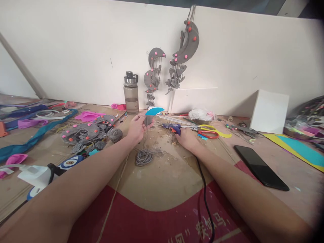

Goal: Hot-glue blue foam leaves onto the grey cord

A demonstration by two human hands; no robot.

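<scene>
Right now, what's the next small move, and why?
Probably ease the glue gun toward the blue piece: the left hand holds the piece up, the right hand grips the gun, and its nozzle end points that way, with a gap between.

The piece at the left hand (137,128) is bright blue above and grey below. At the right hand (186,137), the glue gun (174,129) is dark blue with orange, its cord (204,189) black. Beyond the hands, grey moons (189,44) carry pink and red-orange dots against a white board (88,50). Right of the right hand, scissors (209,132) show one yellow and one red handle, and the phone (260,167) is black. Nearer than both hands, the tan cardboard (162,185) turns deep red with pale lettering (212,224).
</scene>
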